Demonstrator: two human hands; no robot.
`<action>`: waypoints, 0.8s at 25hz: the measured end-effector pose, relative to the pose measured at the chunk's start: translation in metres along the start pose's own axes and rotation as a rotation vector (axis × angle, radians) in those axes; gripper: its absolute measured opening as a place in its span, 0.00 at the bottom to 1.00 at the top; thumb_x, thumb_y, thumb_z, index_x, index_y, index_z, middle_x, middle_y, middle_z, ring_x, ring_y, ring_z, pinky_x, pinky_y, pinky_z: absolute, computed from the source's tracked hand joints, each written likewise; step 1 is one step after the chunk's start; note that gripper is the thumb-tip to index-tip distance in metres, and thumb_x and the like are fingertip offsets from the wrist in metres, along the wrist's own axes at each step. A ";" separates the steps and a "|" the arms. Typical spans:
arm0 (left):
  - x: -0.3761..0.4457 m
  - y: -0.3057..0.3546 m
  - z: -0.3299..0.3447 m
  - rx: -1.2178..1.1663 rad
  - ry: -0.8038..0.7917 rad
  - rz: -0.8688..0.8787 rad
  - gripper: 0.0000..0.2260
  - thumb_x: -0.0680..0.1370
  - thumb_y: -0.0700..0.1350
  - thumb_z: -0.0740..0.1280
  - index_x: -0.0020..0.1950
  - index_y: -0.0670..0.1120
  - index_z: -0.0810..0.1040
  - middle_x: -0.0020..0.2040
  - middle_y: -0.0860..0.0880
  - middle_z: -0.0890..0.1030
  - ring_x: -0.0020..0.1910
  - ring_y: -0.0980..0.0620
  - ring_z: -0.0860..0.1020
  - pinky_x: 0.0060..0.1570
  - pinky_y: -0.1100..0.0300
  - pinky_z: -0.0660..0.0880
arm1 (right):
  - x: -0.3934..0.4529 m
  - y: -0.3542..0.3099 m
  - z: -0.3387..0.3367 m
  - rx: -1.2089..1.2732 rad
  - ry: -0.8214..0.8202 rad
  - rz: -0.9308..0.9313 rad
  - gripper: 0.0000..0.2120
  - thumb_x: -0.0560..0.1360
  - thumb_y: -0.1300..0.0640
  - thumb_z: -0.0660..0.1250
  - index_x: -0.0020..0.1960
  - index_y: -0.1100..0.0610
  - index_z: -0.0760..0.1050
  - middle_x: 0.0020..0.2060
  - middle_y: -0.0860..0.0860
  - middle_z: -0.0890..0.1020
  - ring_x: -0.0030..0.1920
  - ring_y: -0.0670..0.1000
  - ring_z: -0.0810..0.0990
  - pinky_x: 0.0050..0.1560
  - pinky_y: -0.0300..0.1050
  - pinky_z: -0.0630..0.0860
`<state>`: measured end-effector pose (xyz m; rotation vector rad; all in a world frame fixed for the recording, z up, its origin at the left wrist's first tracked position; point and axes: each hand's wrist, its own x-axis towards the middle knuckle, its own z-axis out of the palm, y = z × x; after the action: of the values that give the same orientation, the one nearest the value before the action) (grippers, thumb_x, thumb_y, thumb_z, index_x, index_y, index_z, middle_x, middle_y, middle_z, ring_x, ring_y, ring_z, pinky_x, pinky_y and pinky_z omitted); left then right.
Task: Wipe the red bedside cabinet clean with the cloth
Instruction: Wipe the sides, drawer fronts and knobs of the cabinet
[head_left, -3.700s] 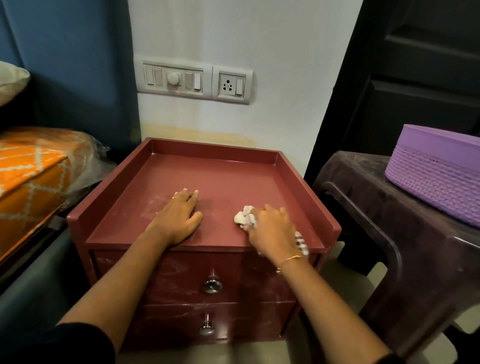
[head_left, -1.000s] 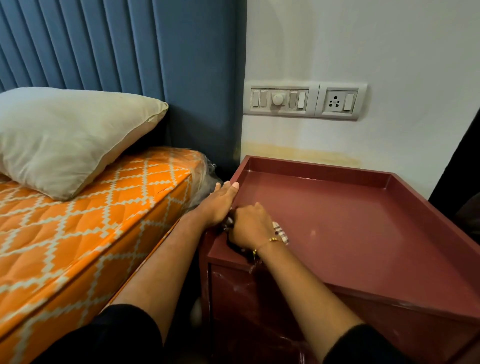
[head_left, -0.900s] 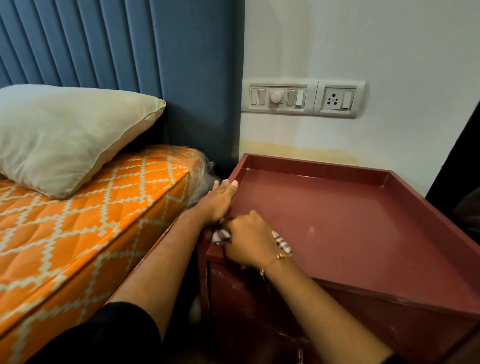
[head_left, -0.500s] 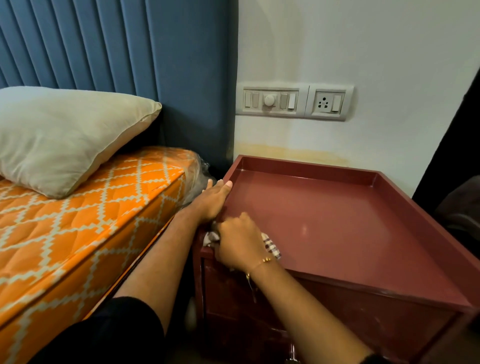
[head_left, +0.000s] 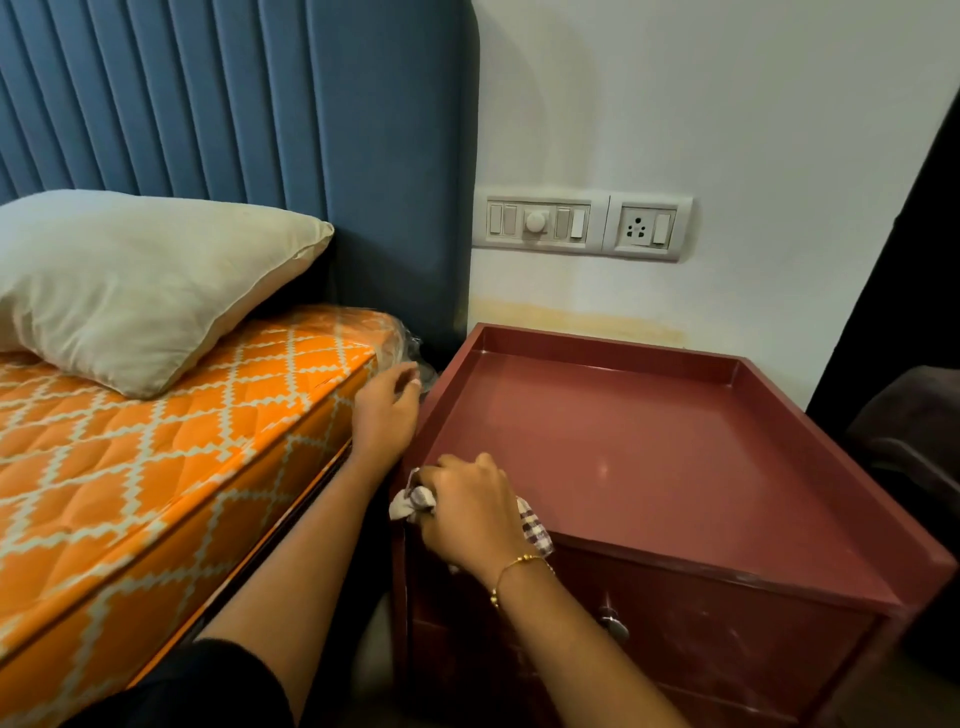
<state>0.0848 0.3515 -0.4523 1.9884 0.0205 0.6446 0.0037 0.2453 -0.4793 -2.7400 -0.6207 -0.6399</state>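
Note:
The red bedside cabinet (head_left: 639, 457) stands against the white wall, its top a shallow tray with raised rims. My right hand (head_left: 470, 512) sits on the front left corner of the top, closed around a crumpled white and checked cloth (head_left: 410, 501) that sticks out on both sides of the fist. My left hand (head_left: 384, 415) is in the gap between the mattress and the cabinet's left rim, fingers loosely curled and holding nothing. A metal drawer knob (head_left: 613, 626) shows on the cabinet front.
An orange patterned mattress (head_left: 156, 467) with a cream pillow (head_left: 140, 280) lies close on the left, against a blue padded headboard (head_left: 260, 130). A switch and socket panel (head_left: 584, 226) is on the wall above the cabinet. A dark stool (head_left: 914, 447) stands at the right.
My left hand has come off the cabinet's left rim and moved toward the mattress. My right hand with the cloth has slid toward the front left corner. The view has pulled back.

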 end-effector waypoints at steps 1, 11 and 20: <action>-0.010 -0.006 -0.004 -0.054 0.054 0.009 0.13 0.78 0.40 0.61 0.61 0.41 0.76 0.57 0.45 0.79 0.55 0.53 0.75 0.53 0.63 0.69 | -0.001 -0.005 0.000 -0.033 0.053 0.001 0.06 0.71 0.55 0.68 0.48 0.52 0.79 0.45 0.49 0.81 0.45 0.57 0.75 0.40 0.47 0.68; -0.073 -0.053 -0.021 -0.509 -0.110 -0.107 0.12 0.81 0.40 0.56 0.54 0.42 0.79 0.51 0.43 0.81 0.51 0.49 0.79 0.51 0.58 0.75 | -0.046 0.021 0.005 0.001 0.373 0.089 0.17 0.61 0.56 0.79 0.48 0.48 0.79 0.41 0.42 0.82 0.34 0.46 0.68 0.32 0.40 0.65; -0.076 -0.063 -0.033 -0.467 -0.258 -0.019 0.10 0.77 0.38 0.62 0.56 0.48 0.76 0.48 0.52 0.78 0.46 0.67 0.78 0.47 0.76 0.72 | -0.030 -0.018 0.063 -0.151 0.532 0.050 0.10 0.71 0.62 0.67 0.50 0.53 0.81 0.43 0.49 0.82 0.33 0.51 0.72 0.32 0.44 0.67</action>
<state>0.0204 0.3883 -0.5255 1.5992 -0.2460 0.3367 -0.0068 0.2720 -0.5456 -2.5303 -0.3853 -1.3817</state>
